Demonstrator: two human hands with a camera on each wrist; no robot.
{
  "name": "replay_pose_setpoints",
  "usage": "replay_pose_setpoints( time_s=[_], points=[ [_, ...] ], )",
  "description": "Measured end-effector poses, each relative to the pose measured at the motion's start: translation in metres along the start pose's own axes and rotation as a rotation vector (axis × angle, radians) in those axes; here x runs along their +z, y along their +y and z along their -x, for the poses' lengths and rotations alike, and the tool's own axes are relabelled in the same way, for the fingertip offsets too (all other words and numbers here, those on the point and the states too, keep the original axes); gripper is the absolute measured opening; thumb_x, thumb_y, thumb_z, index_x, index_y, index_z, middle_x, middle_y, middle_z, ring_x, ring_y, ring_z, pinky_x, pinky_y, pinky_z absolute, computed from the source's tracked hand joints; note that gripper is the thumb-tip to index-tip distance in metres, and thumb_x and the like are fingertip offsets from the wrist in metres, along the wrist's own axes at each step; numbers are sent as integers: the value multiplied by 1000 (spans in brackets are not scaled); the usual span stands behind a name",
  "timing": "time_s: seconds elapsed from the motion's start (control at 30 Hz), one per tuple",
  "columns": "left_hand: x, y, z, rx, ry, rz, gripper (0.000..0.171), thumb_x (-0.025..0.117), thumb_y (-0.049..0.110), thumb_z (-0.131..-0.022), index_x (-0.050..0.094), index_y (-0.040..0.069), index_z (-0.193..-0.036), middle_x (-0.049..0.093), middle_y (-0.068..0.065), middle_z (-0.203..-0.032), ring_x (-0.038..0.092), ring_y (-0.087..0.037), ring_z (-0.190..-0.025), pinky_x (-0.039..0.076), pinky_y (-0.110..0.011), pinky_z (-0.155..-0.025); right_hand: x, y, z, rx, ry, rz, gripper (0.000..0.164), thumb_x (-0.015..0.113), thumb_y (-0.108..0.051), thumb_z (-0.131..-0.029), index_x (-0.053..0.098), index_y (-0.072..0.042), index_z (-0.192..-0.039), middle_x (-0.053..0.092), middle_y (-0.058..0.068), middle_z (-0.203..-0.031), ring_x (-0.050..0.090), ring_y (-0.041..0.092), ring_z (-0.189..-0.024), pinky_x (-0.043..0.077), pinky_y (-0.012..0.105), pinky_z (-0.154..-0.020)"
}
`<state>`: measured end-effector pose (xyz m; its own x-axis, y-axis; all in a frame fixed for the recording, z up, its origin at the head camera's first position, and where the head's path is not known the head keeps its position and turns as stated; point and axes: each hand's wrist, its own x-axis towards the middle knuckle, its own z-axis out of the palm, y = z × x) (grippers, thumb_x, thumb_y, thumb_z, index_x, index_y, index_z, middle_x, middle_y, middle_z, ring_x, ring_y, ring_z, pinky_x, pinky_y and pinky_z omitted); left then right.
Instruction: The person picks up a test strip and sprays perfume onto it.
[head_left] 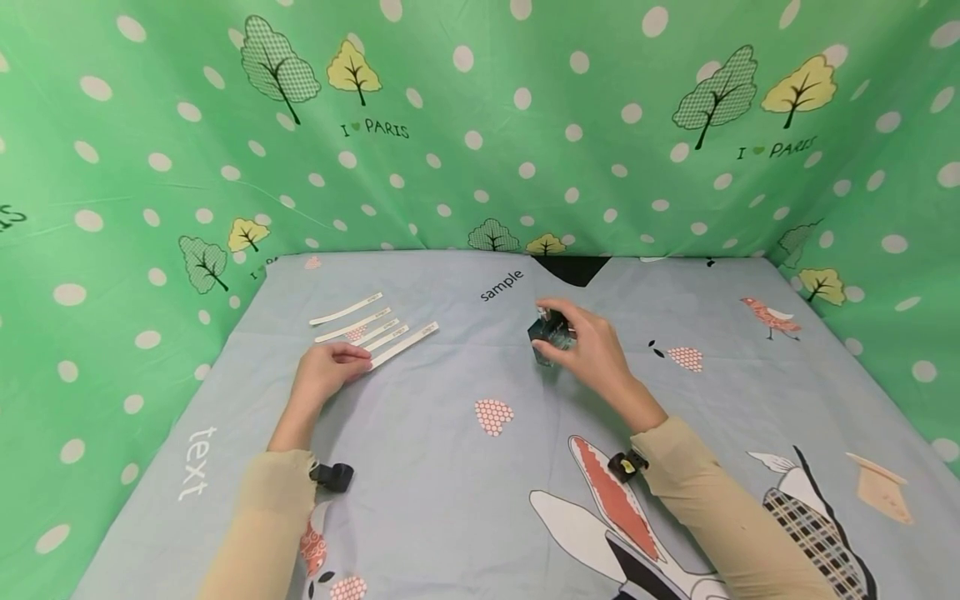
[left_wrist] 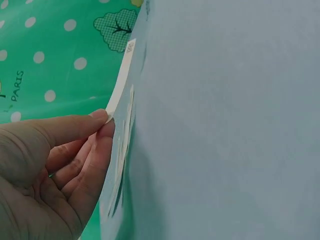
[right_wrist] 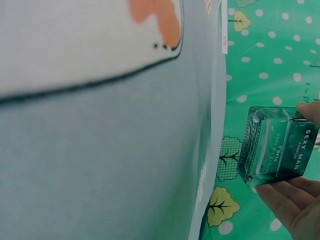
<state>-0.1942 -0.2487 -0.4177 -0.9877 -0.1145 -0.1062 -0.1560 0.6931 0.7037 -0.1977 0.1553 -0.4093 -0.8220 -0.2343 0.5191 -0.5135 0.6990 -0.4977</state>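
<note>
In my left hand [head_left: 330, 368], thumb and fingers pinch one end of a white paper strip [head_left: 408, 343]. Its printed end points away from the hand, and the left wrist view shows the strip [left_wrist: 122, 77] raised above the sheet. Several similar paper strips [head_left: 346, 310] lie side by side just beyond that hand. My right hand [head_left: 592, 348] grips a dark green glass perfume bottle [head_left: 551, 335], one finger near the silvery part at its top. The right wrist view shows the lettered bottle [right_wrist: 277, 146] held between thumb and fingers, apart from the sheet.
A grey-blue printed sheet [head_left: 435, 467] covers the table. Green dotted fabric [head_left: 480, 167] hangs behind it and at both sides. Black wrist cameras sit on the left wrist [head_left: 333, 477] and right wrist [head_left: 626, 465].
</note>
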Motion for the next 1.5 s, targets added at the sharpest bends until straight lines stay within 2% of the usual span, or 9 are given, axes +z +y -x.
replay_pose_setpoints(
  time_s=[0.2,0.4,0.8,1.23,1.5],
  points=[
    [2,12,-1,43,9,-15,22,78,17,-86,76,2,-103,77,-16,-98,60,3,-68,48,-14,-62,0,0,0,-7,6,-2,56,84,-28,-81,60,-24,-132,72,13,-120,74,30,-91,62,42,-75],
    [3,23,-2,76,-19,9,23,76,17,-88,76,2,-105,78,-15,-98,61,4,-70,49,-15,-63,0,0,0,-7,9,2,56,84,-28,-81,60,-24,-132,73,13,-119,73,29,-90,62,43,-74],
    [9,41,-4,86,-26,69,22,76,17,-88,76,2,-105,77,-17,-98,62,4,-66,51,-15,-63,0,0,0,-6,1,11,56,83,-29,-81,60,-24,-132,72,13,-120,74,29,-89,61,42,-73],
    [18,61,-2,107,-49,150,24,75,11,-88,74,-3,-108,76,-19,-99,63,5,-68,54,-13,-65,2,1,0,-3,-1,2,56,83,-29,-81,60,-24,-132,72,13,-120,73,28,-88,61,43,-72],
    [24,69,-3,109,-59,156,24,75,16,-89,75,1,-107,77,-16,-98,66,1,-70,57,-18,-69,2,1,0,-1,-3,-11,56,84,-28,-81,60,-24,-132,71,11,-123,73,29,-94,62,42,-77]
  ],
)
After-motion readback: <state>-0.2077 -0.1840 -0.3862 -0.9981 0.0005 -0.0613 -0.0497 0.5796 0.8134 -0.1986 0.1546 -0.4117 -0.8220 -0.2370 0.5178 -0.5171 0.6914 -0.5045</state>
